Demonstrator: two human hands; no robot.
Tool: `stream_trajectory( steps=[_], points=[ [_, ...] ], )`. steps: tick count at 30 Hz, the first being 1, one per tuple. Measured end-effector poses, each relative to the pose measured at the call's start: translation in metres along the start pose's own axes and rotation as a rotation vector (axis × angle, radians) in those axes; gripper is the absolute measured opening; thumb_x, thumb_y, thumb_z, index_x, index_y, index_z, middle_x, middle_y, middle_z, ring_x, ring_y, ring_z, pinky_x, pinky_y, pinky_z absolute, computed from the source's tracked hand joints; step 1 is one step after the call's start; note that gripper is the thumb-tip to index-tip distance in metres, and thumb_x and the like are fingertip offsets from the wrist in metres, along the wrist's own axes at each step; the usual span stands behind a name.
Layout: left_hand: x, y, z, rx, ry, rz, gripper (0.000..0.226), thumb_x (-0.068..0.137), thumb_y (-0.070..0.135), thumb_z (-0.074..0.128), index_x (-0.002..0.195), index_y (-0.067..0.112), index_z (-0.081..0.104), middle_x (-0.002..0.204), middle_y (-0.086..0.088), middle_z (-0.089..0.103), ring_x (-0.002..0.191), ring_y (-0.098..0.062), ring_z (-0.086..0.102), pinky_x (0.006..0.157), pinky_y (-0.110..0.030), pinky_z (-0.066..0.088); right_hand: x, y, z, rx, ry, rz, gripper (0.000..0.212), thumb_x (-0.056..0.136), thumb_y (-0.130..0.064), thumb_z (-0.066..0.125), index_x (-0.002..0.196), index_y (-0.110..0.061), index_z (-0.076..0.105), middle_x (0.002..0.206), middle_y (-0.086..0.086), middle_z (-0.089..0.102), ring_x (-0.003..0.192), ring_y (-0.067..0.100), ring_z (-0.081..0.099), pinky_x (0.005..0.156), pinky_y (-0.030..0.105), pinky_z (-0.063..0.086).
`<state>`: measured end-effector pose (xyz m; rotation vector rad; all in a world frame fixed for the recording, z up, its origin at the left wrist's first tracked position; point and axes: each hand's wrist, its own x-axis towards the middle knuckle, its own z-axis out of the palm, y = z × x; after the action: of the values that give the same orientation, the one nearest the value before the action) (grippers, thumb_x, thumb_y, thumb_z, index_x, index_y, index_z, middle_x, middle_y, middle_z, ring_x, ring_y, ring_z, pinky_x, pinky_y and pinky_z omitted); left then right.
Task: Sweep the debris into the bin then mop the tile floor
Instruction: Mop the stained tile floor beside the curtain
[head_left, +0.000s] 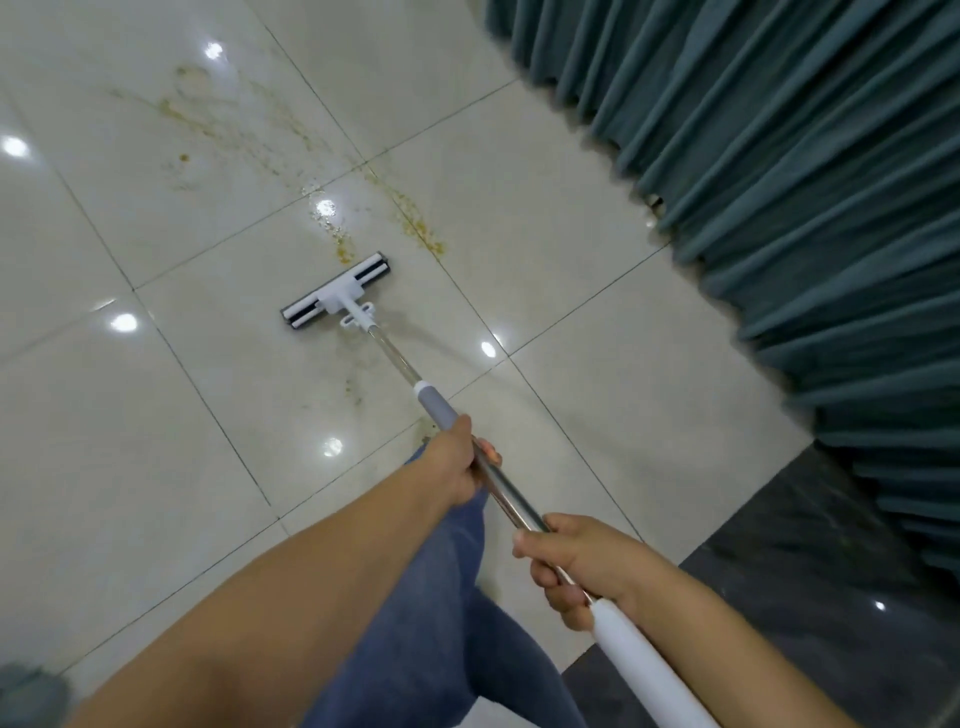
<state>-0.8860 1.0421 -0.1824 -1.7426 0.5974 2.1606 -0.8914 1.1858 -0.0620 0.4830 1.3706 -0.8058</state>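
A flat mop with a white and black head (336, 291) rests on the glossy cream tile floor (156, 415). Its metal pole (506, 496) runs back toward me. My left hand (454, 462) grips the pole just below the grey collar. My right hand (576, 564) grips it lower, just above the white end grip (641, 670). Yellowish-brown stains (421, 228) streak the tiles just beyond the mop head and trail off to the upper left (182, 111).
Teal pleated curtains (779, 156) hang along the right side down to the floor. A dark stone strip (810, 571) borders the tiles at lower right. My leg in blue jeans (447, 623) stands under the pole. A grey blurred object (26, 696) sits at the bottom left corner.
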Motion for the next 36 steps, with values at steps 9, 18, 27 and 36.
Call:
stream_trajectory(
  steps=[9,18,27,36],
  points=[
    [0.076,0.231,0.031,-0.054,0.073,0.136,0.029,0.1,0.028,0.043,0.078,0.009,0.038,0.052,-0.004,0.038,0.029,-0.012,0.037,0.034,-0.018,0.039,0.092,-0.224,0.016,0.037,-0.078,-0.045,0.019,0.092,-0.026,0.061,0.089,-0.01,0.052,0.057,0.001,0.049,0.036,0.008,0.035,0.036,0.014,0.031],
    [0.129,0.399,0.039,-0.021,0.171,0.225,0.029,0.101,0.027,0.042,0.077,0.01,0.036,0.058,-0.003,0.035,0.032,-0.011,0.036,0.033,-0.013,0.035,0.156,-0.382,0.046,0.122,-0.173,-0.081,0.019,0.093,-0.023,0.061,0.089,-0.006,0.054,0.061,0.003,0.046,0.036,0.006,0.036,0.033,0.014,0.034],
    [0.121,0.346,0.086,-0.015,0.174,0.169,0.027,0.1,0.026,0.043,0.077,0.011,0.038,0.054,-0.002,0.037,0.027,-0.011,0.035,0.032,-0.014,0.035,0.127,-0.349,-0.016,0.137,-0.183,-0.039,0.021,0.094,-0.028,0.059,0.096,-0.007,0.056,0.062,0.003,0.05,0.036,0.006,0.039,0.035,0.015,0.037],
    [0.078,0.193,0.186,-0.015,0.142,0.129,0.027,0.099,0.028,0.044,0.08,0.01,0.039,0.058,-0.003,0.034,0.037,-0.013,0.035,0.037,-0.021,0.038,0.043,-0.246,-0.144,0.116,-0.125,-0.005,0.022,0.095,-0.026,0.058,0.1,-0.006,0.058,0.059,0.004,0.052,0.039,0.008,0.039,0.038,0.016,0.037]
  ],
)
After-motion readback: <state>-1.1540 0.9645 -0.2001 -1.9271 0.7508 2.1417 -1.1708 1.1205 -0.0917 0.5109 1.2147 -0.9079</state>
